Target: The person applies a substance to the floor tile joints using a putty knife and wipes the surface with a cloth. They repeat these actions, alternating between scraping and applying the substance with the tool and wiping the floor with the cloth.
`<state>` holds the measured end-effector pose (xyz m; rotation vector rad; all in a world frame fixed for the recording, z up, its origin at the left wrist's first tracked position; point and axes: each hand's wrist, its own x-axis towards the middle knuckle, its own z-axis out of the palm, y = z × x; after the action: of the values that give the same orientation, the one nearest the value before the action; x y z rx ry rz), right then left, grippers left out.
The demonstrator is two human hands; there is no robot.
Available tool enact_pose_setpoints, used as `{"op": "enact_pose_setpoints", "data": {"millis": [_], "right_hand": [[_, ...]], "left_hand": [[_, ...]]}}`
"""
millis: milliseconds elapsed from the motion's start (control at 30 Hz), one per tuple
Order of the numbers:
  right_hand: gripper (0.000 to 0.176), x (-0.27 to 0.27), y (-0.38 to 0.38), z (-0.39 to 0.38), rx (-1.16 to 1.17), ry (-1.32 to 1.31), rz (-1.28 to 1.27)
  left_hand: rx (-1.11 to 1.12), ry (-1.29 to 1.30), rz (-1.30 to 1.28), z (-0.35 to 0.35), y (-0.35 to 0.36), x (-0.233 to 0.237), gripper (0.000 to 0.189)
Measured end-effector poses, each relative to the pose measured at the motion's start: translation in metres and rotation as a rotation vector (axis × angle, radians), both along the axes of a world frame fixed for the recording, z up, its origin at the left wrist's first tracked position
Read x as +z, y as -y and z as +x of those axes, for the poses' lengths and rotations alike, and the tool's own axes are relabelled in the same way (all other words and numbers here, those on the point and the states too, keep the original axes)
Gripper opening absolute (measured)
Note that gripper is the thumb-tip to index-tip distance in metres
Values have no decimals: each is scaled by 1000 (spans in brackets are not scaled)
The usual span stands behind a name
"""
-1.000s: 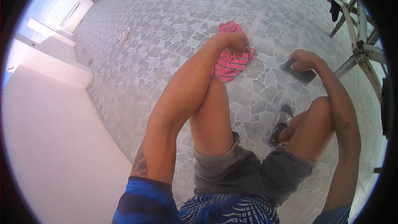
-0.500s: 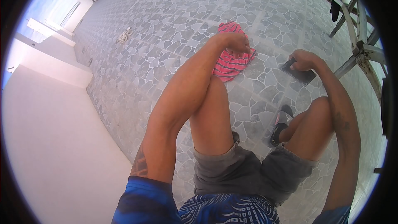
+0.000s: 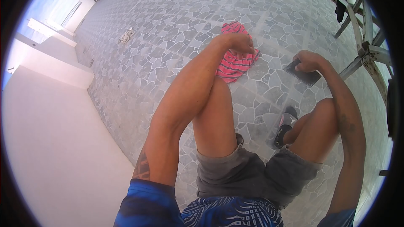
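My left hand [image 3: 240, 45] is closed, fingers curled downward, over a pink cloth with dark stripes [image 3: 233, 69]. The cloth spreads out on both sides of the hand, and my fingers partly hide its middle. The left forearm rests across my raised left knee. My right hand [image 3: 309, 60] is wrapped around the upper side of a flat, dark float [image 3: 306, 77] with straight edges. It is tilted close over the stone-patterned floor [image 3: 263, 86], ahead of my right knee. The palm hides how the float is gripped.
A pale crumpled rag [image 3: 126, 36] lies on the floor to the left. Along the left side runs a low white wall [image 3: 54, 134]. Wooden trestle framing [image 3: 365, 52] stands at the right, with a dark cloth [image 3: 339, 11] hanging from it. My shoe [image 3: 287, 124] is planted below the float.
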<state>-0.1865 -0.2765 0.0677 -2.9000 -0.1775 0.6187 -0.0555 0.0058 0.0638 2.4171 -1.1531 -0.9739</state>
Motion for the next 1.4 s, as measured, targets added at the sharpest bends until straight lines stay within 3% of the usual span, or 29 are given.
{"op": "enact_pose_setpoints", "data": {"millis": [1400], "right_hand": [[40,0,1,0,6,0,-16]], "left_hand": [[3,-3,5,1,1,-1,37]]}}
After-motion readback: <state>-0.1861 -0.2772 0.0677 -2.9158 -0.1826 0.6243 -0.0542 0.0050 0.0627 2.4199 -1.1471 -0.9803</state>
